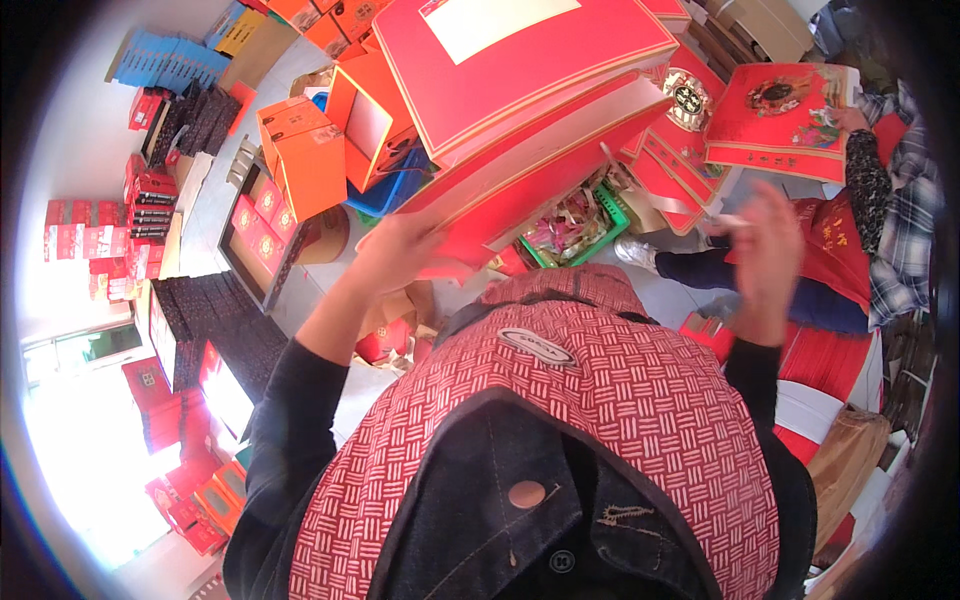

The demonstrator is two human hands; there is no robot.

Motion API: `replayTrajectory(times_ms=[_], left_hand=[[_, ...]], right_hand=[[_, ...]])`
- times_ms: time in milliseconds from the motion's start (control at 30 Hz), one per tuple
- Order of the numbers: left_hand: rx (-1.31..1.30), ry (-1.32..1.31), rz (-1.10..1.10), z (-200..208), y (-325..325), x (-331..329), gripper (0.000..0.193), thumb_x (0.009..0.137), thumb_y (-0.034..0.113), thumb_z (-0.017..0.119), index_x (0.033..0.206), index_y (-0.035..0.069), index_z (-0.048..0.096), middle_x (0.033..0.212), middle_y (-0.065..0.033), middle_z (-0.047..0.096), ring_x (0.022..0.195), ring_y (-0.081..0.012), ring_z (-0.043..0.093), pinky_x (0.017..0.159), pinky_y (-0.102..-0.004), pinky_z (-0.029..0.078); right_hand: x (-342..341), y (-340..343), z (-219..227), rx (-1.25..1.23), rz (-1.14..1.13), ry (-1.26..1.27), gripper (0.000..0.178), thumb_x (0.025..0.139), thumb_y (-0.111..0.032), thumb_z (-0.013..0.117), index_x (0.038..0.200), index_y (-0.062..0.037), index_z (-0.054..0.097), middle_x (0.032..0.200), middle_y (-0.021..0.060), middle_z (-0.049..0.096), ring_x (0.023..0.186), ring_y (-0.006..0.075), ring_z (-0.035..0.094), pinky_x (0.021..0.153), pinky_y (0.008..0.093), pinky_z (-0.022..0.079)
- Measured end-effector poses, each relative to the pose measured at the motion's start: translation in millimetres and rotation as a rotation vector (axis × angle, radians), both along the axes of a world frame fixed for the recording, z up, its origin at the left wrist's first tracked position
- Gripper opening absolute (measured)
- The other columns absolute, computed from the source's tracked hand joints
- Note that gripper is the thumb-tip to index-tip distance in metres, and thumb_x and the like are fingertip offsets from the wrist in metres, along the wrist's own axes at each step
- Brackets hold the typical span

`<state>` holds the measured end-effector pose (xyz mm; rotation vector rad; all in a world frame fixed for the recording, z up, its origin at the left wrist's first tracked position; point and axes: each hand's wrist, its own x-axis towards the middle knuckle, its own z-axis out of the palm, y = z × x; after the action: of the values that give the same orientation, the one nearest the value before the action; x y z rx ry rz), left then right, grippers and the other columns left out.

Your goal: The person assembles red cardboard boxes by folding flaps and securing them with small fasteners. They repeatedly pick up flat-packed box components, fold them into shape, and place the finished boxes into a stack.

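A large red gift box [540, 200] with gold edging stands in front of me. On top of it lies a red panel [520, 85] with a pale rectangle. My left hand [405, 250] rests against the box's near left end, fingers stretched out and somewhat blurred. Raised to the right of the box is my right hand [768, 255], smeared by motion. A small white thing shows by its fingertips, and I cannot tell whether they hold it. Between the hands, a green basket [612, 222] with small wrapped items sits lower down.
At the right, another person's hand [853, 120] holds a red printed panel [775, 118]. Orange boxes [302, 160] lean in a blue crate [395, 190] at the left. A dark tray [240, 235] holds red packets. Stacked dark boxes [225, 320] line the left side.
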<state>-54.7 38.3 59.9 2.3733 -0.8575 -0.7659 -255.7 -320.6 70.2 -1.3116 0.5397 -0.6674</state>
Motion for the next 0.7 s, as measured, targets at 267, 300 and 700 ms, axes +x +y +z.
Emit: replayTrajectory(times_ms=[267, 300, 700], left_hand=[[-0.247, -0.031, -0.048, -19, -42, -20, 0.015, 0.084, 0.013, 0.050, 0.089, -0.001, 0.051, 0.059, -0.0167, 0.047, 0.051, -0.0254, 0.051, 0.051, -0.0379, 0.040], [-0.252, -0.036, -0.043, -18, -44, -21, 0.015, 0.084, 0.013, 0.050, 0.087, -0.002, 0.050, 0.058, -0.0176, 0.048, 0.051, -0.0272, 0.051, 0.051, -0.0384, 0.040], [-0.270, -0.082, 0.002, -29, -46, -37, 0.015, 0.082, 0.012, 0.049, 0.081, -0.003, 0.050, 0.062, -0.0213, 0.053, 0.054, -0.0331, 0.059, 0.051, -0.0383, 0.044]], right_hand=[[87, 150, -49, 0.321, 0.673, 0.332, 0.018, 0.086, -0.004, 0.054, 0.100, 0.0075, 0.053, 0.082, 0.0144, 0.063, 0.066, 0.0175, 0.063, 0.056, 0.0241, 0.052], [88, 152, -52, 0.324, 0.656, 0.348, 0.018, 0.086, -0.004, 0.053, 0.099, 0.0078, 0.053, 0.082, 0.0149, 0.063, 0.066, 0.0182, 0.064, 0.056, 0.0244, 0.052], [81, 166, -67, 0.279, 0.563, 0.328, 0.009, 0.085, -0.004, 0.054, 0.090, 0.0042, 0.051, 0.075, 0.0136, 0.062, 0.058, 0.0188, 0.063, 0.049, 0.0260, 0.052]])
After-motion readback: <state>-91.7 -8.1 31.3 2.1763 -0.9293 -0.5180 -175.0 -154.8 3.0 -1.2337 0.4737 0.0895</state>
